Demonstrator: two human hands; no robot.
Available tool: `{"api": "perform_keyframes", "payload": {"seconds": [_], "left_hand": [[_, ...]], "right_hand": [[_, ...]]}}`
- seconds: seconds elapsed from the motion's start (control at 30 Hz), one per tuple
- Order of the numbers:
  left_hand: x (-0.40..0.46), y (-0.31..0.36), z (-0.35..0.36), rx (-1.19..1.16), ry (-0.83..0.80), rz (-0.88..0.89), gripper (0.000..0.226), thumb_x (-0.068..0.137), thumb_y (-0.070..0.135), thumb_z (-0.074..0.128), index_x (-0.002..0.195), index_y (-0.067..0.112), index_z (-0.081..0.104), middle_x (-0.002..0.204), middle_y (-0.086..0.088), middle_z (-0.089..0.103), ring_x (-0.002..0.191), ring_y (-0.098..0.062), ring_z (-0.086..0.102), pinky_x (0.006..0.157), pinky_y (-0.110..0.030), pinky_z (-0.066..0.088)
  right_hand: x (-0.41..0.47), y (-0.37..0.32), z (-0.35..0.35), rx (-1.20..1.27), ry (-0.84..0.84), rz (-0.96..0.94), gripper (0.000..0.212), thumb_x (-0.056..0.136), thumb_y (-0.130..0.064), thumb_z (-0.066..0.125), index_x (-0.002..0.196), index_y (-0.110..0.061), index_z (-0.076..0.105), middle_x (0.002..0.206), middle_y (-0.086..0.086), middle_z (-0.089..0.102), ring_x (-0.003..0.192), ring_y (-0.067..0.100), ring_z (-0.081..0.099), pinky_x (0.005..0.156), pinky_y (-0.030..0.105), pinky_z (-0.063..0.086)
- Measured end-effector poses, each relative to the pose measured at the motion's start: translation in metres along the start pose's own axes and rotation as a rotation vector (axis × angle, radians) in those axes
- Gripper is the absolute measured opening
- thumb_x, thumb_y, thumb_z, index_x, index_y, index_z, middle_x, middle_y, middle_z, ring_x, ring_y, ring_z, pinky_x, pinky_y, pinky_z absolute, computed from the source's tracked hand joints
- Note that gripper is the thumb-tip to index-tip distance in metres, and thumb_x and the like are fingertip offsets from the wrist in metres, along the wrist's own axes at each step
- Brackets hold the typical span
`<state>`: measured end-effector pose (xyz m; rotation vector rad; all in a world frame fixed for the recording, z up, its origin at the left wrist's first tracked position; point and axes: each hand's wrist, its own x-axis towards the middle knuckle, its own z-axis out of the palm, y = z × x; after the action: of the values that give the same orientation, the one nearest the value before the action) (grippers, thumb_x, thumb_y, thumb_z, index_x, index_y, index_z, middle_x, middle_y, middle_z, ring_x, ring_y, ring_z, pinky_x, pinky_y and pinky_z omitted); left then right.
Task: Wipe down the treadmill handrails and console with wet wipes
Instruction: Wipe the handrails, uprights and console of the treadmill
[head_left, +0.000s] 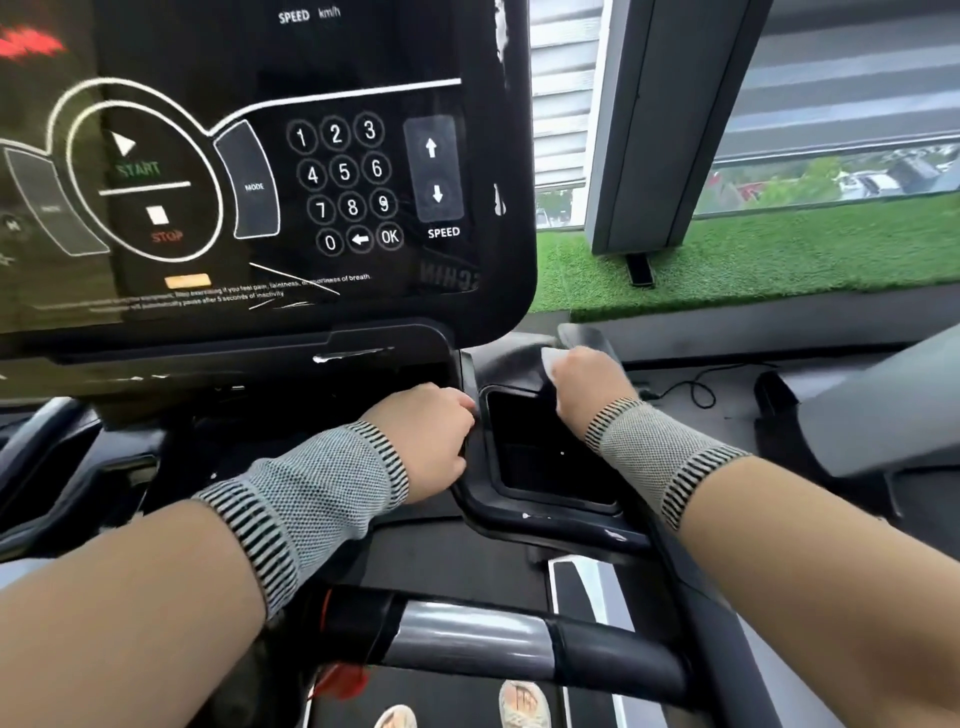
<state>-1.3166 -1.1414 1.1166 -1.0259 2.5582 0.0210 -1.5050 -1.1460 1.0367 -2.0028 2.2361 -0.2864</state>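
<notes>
white wet wipe (549, 359) bunched in right hand (587, 387) fingers on the tray (540, 499) rim; left hand (431, 441) grips its edge.

Two bare forearms, each fitted with a knitted wrist support.
Left wrist support (306, 499): grey mesh-patterned centre panel, bordered at both ends by ribbed bands of short black and pale stripes; covers the wrist and lower forearm, ends just behind the left hand (431, 441).
Right wrist support (654, 457): same construction, grey mesh centre, black-and-pale striped ribbing at both cuffs; ends just behind the right hand (587, 384).
No sleeves visible above either support.
Footwear: two light-coloured shoes (522, 701) with mottled beige and orange-tinged uppers, toes only in view at the bottom edge.
</notes>
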Motion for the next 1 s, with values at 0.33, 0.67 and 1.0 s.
{"api": "perform_keyframes", "payload": {"seconds": [0.33, 0.67, 1.0], "left_hand": [[-0.019, -0.013, 0.004, 0.006, -0.030, -0.003, 0.042, 0.094, 0.033, 0.047, 0.132, 0.018, 0.056, 0.149, 0.009, 0.037, 0.134, -0.016, 0.040, 0.108, -0.030, 0.035], [-0.025, -0.015, 0.004, -0.059, -0.069, -0.040, 0.035, 0.090, 0.021, 0.047, 0.120, 0.023, 0.065, 0.133, 0.006, 0.057, 0.124, -0.018, 0.051, 0.103, -0.035, 0.042], [-0.022, -0.021, 0.001, -0.034, -0.080, -0.015, 0.036, 0.089, 0.013, 0.048, 0.118, 0.022, 0.067, 0.126, 0.006, 0.061, 0.118, -0.017, 0.055, 0.100, -0.034, 0.045]], "right_hand": [[0.001, -0.018, -0.006, 0.120, -0.037, -0.008, 0.018, 0.091, -0.010, 0.044, 0.098, -0.011, 0.061, 0.102, 0.011, 0.063, 0.110, 0.029, 0.054, 0.091, 0.033, 0.045], [-0.075, -0.053, -0.032, 0.431, -0.350, -0.270, 0.010, 0.079, -0.009, 0.064, 0.085, -0.016, 0.067, 0.066, -0.019, 0.047, 0.060, -0.006, 0.044, 0.059, 0.004, 0.033], [-0.087, -0.072, -0.032, 0.346, -0.309, -0.292, 0.016, 0.083, -0.011, 0.057, 0.095, -0.016, 0.066, 0.098, -0.001, 0.051, 0.089, 0.017, 0.055, 0.085, 0.025, 0.044]]}}
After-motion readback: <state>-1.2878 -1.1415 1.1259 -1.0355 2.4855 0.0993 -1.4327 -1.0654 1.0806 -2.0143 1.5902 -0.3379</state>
